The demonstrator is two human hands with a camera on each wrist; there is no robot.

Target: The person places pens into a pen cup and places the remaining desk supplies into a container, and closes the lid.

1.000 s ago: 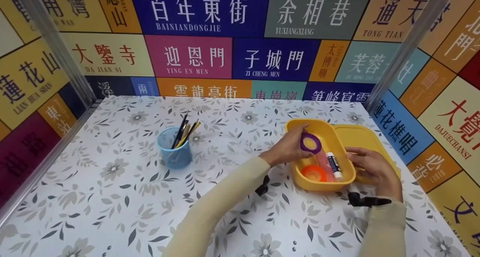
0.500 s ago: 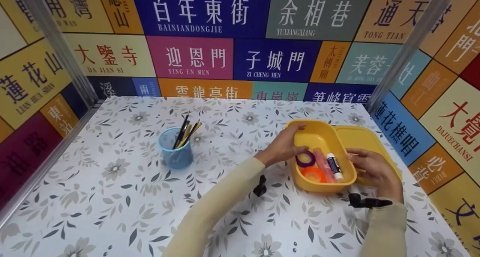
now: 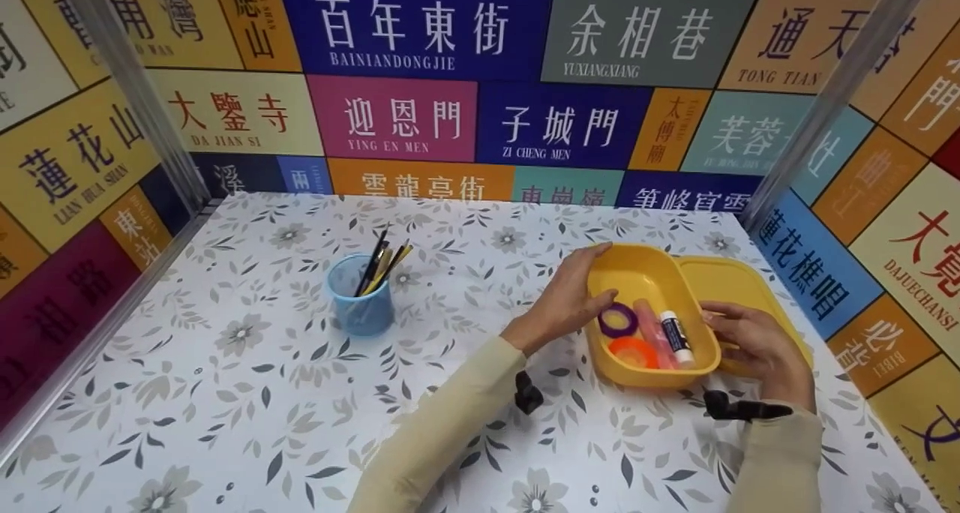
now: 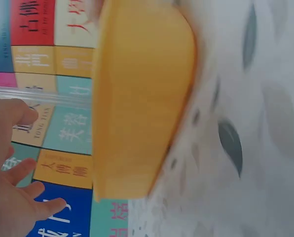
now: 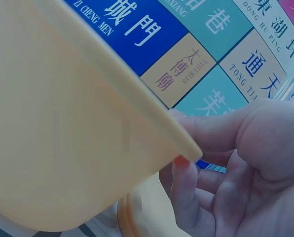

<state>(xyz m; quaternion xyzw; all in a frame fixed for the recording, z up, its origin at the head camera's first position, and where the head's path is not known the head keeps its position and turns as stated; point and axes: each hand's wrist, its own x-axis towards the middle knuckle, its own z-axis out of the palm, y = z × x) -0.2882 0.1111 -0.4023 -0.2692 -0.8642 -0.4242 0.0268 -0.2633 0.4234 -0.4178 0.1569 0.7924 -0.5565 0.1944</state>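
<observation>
A yellow plastic box [image 3: 660, 379] stands on the right of the table. Inside lie a purple tape roll [image 3: 633, 319], an orange tape roll [image 3: 646, 349], a long pink translucent item [image 3: 651, 329] and a white glue stick [image 3: 676, 337] with a dark label. My left hand [image 3: 561, 299] is at the box's left rim, fingers loosely extended and holding nothing; the left wrist view shows its spread fingers [image 4: 23, 170] apart from the box. At the right rim, my right hand [image 3: 759, 348] pinches the edge between thumb and finger, clearer in the right wrist view.
A flat yellow lid [image 3: 742, 282] lies right of the box, partly behind my right hand. Left of centre stands a light blue cup [image 3: 362, 316] holding several pencils or brushes [image 3: 381, 264]. Walls printed with signs [image 3: 390, 115] bound the table [image 3: 285, 415].
My left hand has let go of the purple tape roll, which now lies in the box, and drawn back to the left rim. The right hand stays at its rim.
</observation>
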